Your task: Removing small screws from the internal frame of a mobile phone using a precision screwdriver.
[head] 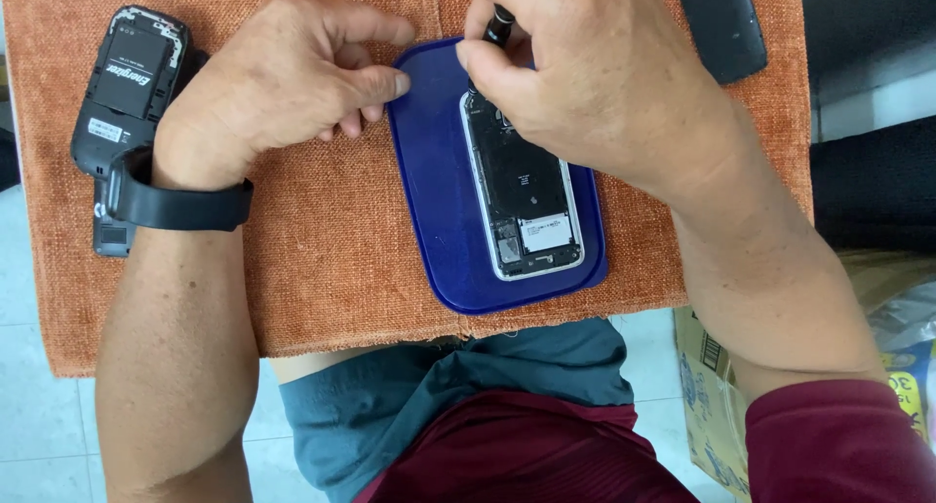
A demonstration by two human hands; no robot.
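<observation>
Where the right hand (pixel 595 84) hovers, opened phone (pixel 522 191) just under fingers (pixel 487 69), perhaps touching.

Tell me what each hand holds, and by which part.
The right hand pinches a black tool near its upper end, over the opened phone. The left hand holds nothing; its fingertips touch the blue tray.

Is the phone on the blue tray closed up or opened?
Opened: the phone on the blue tray shows its bare insides.
</observation>
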